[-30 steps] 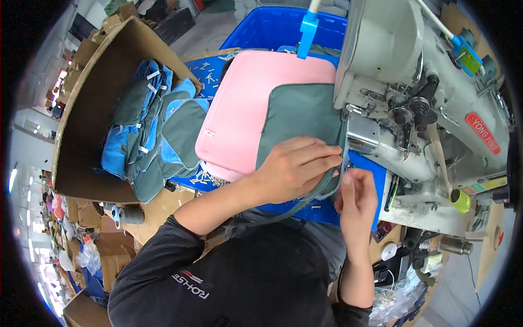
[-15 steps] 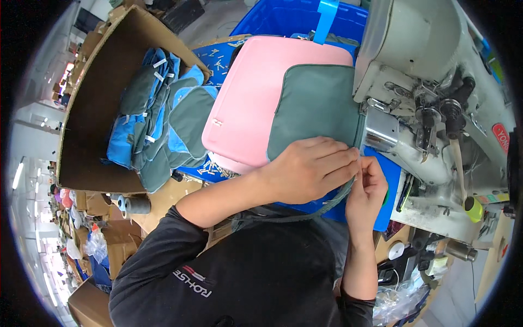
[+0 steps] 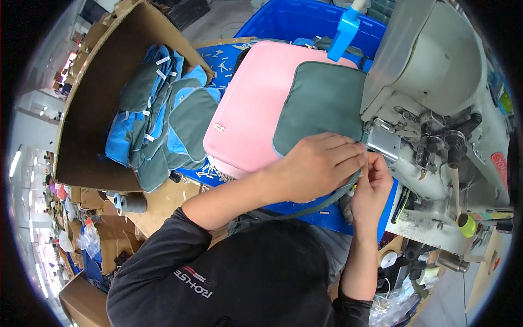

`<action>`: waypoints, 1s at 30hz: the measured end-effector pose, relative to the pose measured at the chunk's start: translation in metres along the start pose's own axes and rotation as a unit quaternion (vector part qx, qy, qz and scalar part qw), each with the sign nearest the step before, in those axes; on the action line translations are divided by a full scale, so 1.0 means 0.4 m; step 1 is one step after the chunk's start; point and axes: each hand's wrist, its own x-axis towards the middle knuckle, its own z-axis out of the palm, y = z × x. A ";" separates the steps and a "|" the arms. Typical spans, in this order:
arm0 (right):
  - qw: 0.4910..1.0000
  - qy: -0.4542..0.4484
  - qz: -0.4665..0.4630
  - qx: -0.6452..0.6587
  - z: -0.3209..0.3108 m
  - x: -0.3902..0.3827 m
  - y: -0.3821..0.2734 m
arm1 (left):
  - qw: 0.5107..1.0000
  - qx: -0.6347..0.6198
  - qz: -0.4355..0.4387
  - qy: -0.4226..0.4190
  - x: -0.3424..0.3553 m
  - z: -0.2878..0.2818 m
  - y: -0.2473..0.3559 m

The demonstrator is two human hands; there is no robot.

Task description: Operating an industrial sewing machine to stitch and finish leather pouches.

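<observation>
My left hand (image 3: 321, 166) presses with bent fingers on the dark green fabric piece (image 3: 318, 103) at its lower right edge, beside the sewing machine's needle area (image 3: 381, 141). My right hand (image 3: 370, 185) pinches the narrow green strip (image 3: 308, 211) at that edge, just right of my left fingertips; the strip trails down toward my body. The green piece lies on pink padded panels (image 3: 245, 98), which rest on a blue board (image 3: 220, 71). My left fingertips and right fingertips nearly meet, so the exact grip point is partly hidden.
A cardboard box (image 3: 81, 136) at left holds blue and green fabric pieces (image 3: 185, 125). A blue crate (image 3: 272, 16) stands behind. The sewing machine (image 3: 430, 71) fills the right side. Thread cones (image 3: 133, 203) sit at lower left, near small loose pieces (image 3: 212, 170) on the board.
The view has shifted, with the bench now slightly right and higher in frame. My right hand has risen along the edge, closer to my left fingertips. Both hands stay at the green piece.
</observation>
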 end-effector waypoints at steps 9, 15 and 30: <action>0.997 -0.007 -0.066 -0.028 -0.002 0.001 0.005 | 0.999 -0.041 0.020 0.000 -0.007 -0.012 -0.001; 1.000 0.009 0.013 -0.005 0.007 0.010 -0.018 | 0.999 -0.044 0.007 -0.008 0.008 -0.014 -0.029; 0.998 0.028 -0.003 -0.048 0.014 0.019 -0.002 | 0.989 -0.122 -0.024 -0.079 0.042 -0.033 -0.056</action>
